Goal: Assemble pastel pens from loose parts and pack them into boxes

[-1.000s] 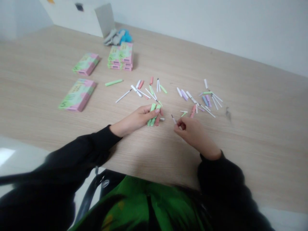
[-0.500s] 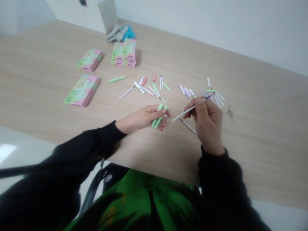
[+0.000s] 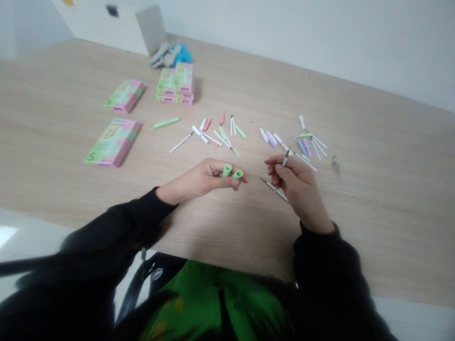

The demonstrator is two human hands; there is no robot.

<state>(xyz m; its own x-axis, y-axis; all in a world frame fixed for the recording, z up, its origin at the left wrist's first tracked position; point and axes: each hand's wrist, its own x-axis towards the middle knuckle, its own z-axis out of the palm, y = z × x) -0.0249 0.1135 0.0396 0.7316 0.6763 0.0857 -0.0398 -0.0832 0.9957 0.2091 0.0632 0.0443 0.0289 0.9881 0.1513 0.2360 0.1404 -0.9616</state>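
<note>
Wide wooden tabletop (image 3: 373,199), pale, filling most of the view from near edge to far edge.

Near the left edge, 1 flat pink and green box (image 3: 113,141); behind it, toward the far left corner, another box (image 3: 125,95); just right of that, a small stack of boxes (image 3: 177,83). Behind the stack, at the far edge, a grey and blue cloth bundle (image 3: 169,53) and a pale upright panel (image 3: 151,29).

Both arms in black sleeves, coming in over the near edge toward the middle of the tabletop.

Left hand (image 3: 204,177) low over the wood, back turned up, fingers curled closed around 2 green pen barrels (image 3: 232,171); open round ends of the barrels pointing up, side by side, between thumb and fingertips.

Right hand (image 3: 296,182) just right of the left one, apart from it, wrist bent, fingers folded in on thin white refills (image 3: 280,192); 1 tip standing up above the fingers, another sticking out to the left, low over the wood. Exact number in this hand too blurred to tell.

Beyond the left hand, in the middle of the tabletop, a loose scatter of white refills and coloured caps (image 3: 216,132), with 1 green barrel (image 3: 166,122) lying alone at its left. Beyond the right hand, a second scatter of purple, white and green pieces (image 3: 305,142), its nearest pieces partly hidden behind the right fingers.

Further right, a small dark mark (image 3: 334,164) on the wood.
</note>
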